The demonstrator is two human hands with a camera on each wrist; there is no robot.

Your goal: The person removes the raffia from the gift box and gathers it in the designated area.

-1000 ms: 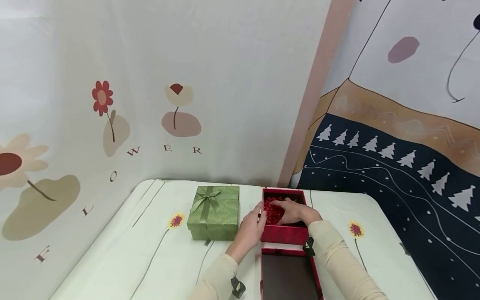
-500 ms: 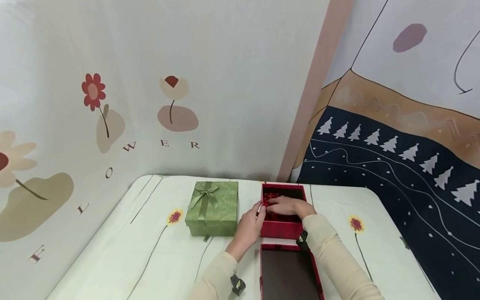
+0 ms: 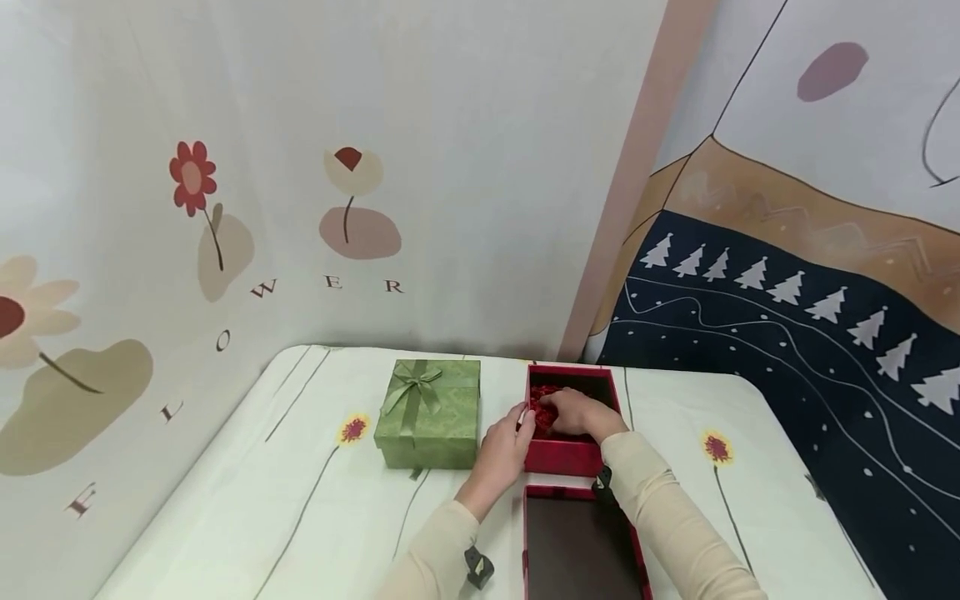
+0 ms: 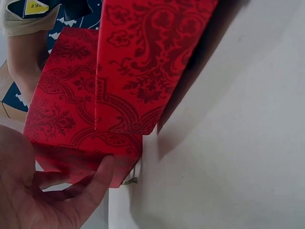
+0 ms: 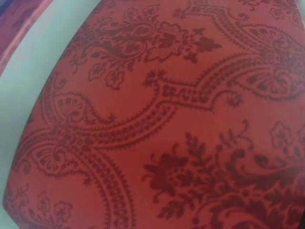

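A deep red patterned gift box (image 3: 558, 457) stands uncovered near the table's far side, with red shredded paper (image 3: 543, 418) inside. My left hand (image 3: 501, 450) holds the box at its left wall; in the left wrist view its fingers (image 4: 102, 174) press the outer side. My right hand (image 3: 581, 414) reaches into the box, fingers bent down and pinching at the shreds; the fingertips are partly hidden. In front of the box lies its red lid (image 3: 577, 546), dark inside facing up. The right wrist view is filled by the box's red patterned wall (image 5: 157, 114).
A green gift box (image 3: 431, 417) with a ribbon bow stands to the left of the red box. Everything rests on a white cloth (image 3: 322, 517) printed with flowers. Behind the table hang a flower-printed curtain (image 3: 465, 208) and a dark, tree-printed one (image 3: 772, 342).
My right hand has moved within the red box, first flattening over the shreds, then lifting at the knuckles with fingers bent down. The left hand stays at the wall. The head view has shifted slightly.
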